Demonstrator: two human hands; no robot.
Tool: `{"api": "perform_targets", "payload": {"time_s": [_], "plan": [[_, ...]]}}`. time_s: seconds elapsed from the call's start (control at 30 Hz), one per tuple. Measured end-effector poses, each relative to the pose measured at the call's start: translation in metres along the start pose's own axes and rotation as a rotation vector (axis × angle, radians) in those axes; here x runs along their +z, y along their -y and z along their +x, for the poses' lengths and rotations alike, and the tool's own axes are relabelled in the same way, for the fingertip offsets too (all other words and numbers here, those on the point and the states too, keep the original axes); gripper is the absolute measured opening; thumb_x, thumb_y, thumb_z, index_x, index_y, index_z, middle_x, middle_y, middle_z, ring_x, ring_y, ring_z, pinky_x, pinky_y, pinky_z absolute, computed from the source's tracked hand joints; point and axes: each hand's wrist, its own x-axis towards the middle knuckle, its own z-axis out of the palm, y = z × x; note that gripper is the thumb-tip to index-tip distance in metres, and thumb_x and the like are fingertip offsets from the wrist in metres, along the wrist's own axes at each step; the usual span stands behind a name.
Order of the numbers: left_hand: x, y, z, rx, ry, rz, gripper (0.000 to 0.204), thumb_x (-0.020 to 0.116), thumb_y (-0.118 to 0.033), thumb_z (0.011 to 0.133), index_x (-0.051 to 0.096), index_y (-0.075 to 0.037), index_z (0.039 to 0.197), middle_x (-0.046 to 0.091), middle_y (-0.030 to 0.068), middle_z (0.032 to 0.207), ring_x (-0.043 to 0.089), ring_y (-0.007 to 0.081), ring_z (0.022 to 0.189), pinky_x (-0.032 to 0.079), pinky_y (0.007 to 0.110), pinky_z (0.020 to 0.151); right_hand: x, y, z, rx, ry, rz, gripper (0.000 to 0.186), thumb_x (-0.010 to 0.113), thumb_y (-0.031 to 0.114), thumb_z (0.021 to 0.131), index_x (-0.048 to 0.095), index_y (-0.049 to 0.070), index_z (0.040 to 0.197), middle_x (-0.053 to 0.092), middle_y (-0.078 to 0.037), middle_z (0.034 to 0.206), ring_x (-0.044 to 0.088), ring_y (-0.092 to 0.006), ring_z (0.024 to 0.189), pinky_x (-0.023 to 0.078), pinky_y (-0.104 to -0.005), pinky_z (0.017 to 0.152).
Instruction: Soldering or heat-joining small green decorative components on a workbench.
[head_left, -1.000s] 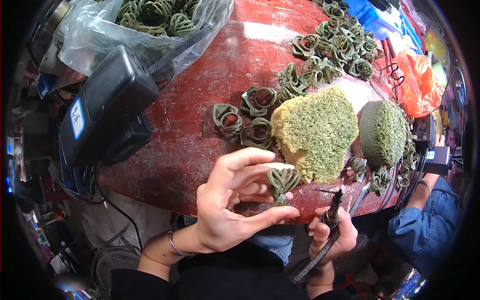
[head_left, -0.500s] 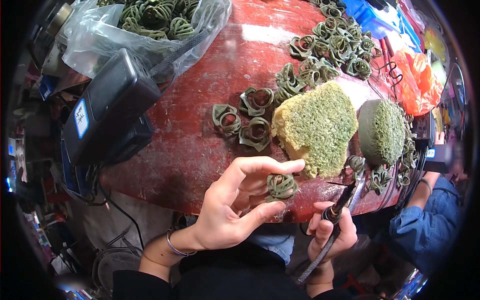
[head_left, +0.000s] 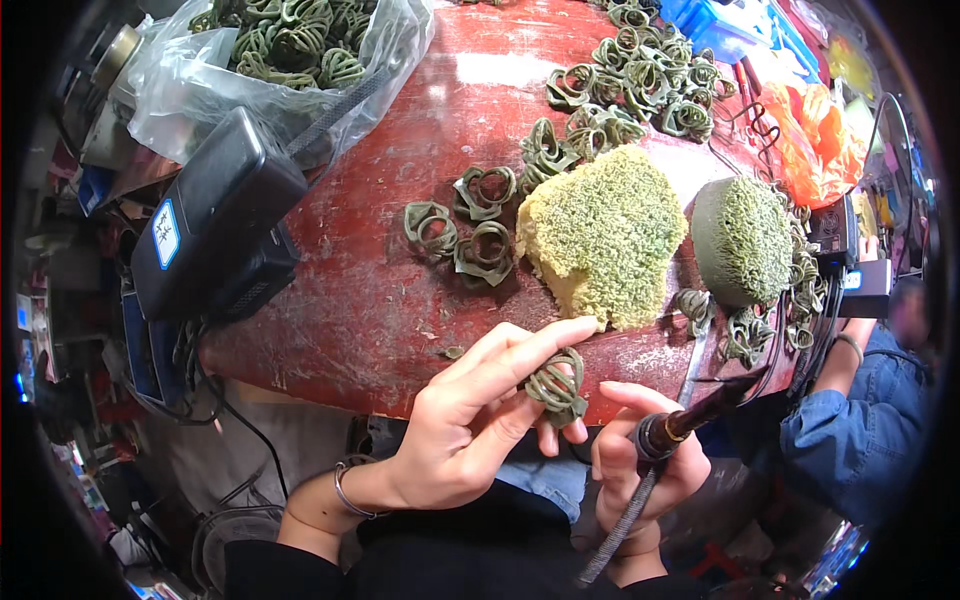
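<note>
My left hand (head_left: 465,425) holds a small olive-green piece of looped strands (head_left: 555,385) between thumb and fingers, just below the yellow-green porous sponge (head_left: 600,230). To its right, my right hand (head_left: 645,465) grips a dark pen-like tool (head_left: 690,420) with a thin tip and braided cord; the tip points right, away from the piece. A round green porous pad (head_left: 740,240) sits beside the sponge. Similar looped green pieces (head_left: 482,250) lie around both.
Red worn table (head_left: 350,330). At left, a plastic bag (head_left: 165,100) of green pieces and black devices (head_left: 215,210) with cables. At right, a blue tray (head_left: 705,30), orange bag (head_left: 820,150), and another person's arm in a denim sleeve (head_left: 840,430).
My left hand has turned the looped piece and drawn its fingers closer round it. The tool in my right hand has tilted rightward. The view of the table has shifted slightly.
</note>
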Motion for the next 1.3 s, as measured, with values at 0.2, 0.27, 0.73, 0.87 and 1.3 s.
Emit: {"api": "perform_targets", "payload": {"time_s": [0.2, 0.27, 0.73, 0.87, 1.3], "plan": [[-0.004, -0.002, 0.004, -0.124, 0.050, -0.073, 0.041, 0.043, -0.001, 0.085, 0.041, 0.006, 0.125, 0.050, 0.0071, 0.092, 0.051, 0.0102, 0.077, 0.043, 0.021, 0.069, 0.010, 0.007, 0.010, -0.054, 0.037, 0.159, 0.024, 0.059, 0.001, 0.082, 0.054, -0.009, 0.103, 0.065, -0.014, 0.079, 0.064, -0.0162, 0.068, 0.053, -0.0265, 0.061], [-0.006, 0.003, 0.005, -0.108, 0.068, -0.062, 0.042, 0.044, -0.004, 0.085, 0.041, 0.006, 0.126, 0.050, 0.0071, 0.092, 0.050, 0.0102, 0.077, 0.042, 0.020, 0.069, 0.011, 0.012, 0.010, 0.023, 0.055, 0.104, 0.023, 0.057, 0.000, 0.082, 0.053, -0.010, 0.102, 0.064, -0.015, 0.080, 0.064, -0.0184, 0.068, 0.053, -0.0270, 0.061], [-0.004, 0.003, -0.001, -0.112, 0.088, -0.027, 0.044, 0.049, -0.008, 0.088, 0.038, 0.003, 0.129, 0.050, 0.0102, 0.106, 0.052, 0.0081, 0.072, 0.044, 0.018, 0.058, 0.018, 0.015, 0.003, 0.122, 0.003, 0.448, 0.014, 0.057, -0.007, 0.080, 0.053, -0.007, 0.093, 0.061, -0.013, 0.079, 0.061, -0.0167, 0.065, 0.050, -0.0264, 0.059], [0.002, 0.002, -0.004, -0.143, -0.005, -0.264, 0.047, 0.053, -0.001, 0.084, 0.038, 0.004, 0.128, 0.046, 0.0150, 0.119, 0.057, 0.0131, 0.087, 0.047, 0.020, 0.065, 0.022, 0.017, 0.000, 0.156, -0.114, 0.488, 0.011, 0.061, -0.005, 0.077, 0.054, -0.004, 0.086, 0.061, -0.010, 0.076, 0.058, -0.0123, 0.062, 0.047, -0.0234, 0.055], [-0.006, 0.004, -0.009, 0.020, 0.034, 0.189, 0.053, 0.072, 0.001, 0.068, 0.049, 0.007, 0.116, 0.053, 0.0177, 0.112, 0.060, 0.0175, 0.091, 0.053, 0.022, 0.065, 0.025, 0.012, 0.000, 0.133, -0.227, 0.450, 0.011, 0.066, 0.002, 0.076, 0.055, 0.001, 0.079, 0.056, -0.004, 0.060, 0.046, -0.0040, 0.043, 0.033, -0.0180, 0.037]]}}
